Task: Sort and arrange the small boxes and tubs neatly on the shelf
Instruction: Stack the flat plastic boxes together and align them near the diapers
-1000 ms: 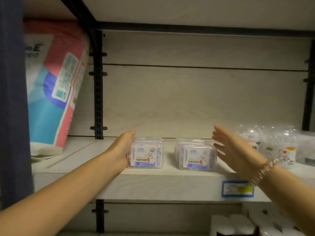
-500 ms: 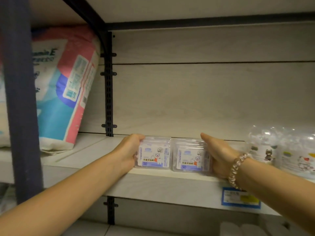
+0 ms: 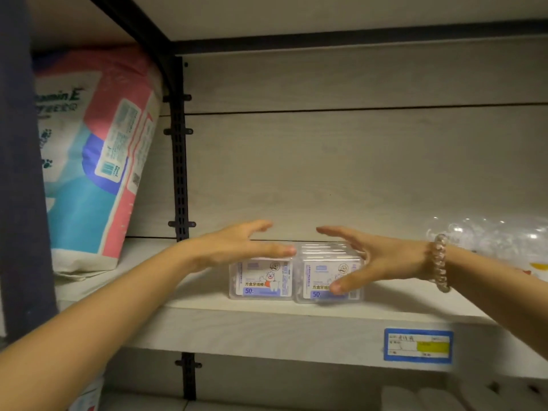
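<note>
Two rows of small clear plastic boxes with white and blue labels stand side by side, touching, on the pale shelf (image 3: pixel 267 327). The left box (image 3: pixel 261 281) faces front, and the right box (image 3: pixel 323 280) has more of its kind behind it. My left hand (image 3: pixel 237 244) hovers just above the left box, fingers spread, holding nothing. My right hand (image 3: pixel 370 259), with a bead bracelet at the wrist, is open beside and in front of the right box, thumb across its label.
A large pink, blue and white soft pack (image 3: pixel 95 161) leans at the left of the shelf. Clear tubs (image 3: pixel 489 238) stand at the right. A black upright bracket (image 3: pixel 179 161) runs up the back wall. A blue price tag (image 3: pixel 418 345) is on the shelf edge.
Both hands pushed the two rows of boxes together, then came off them and opened; the left hand has risen above the left box.
</note>
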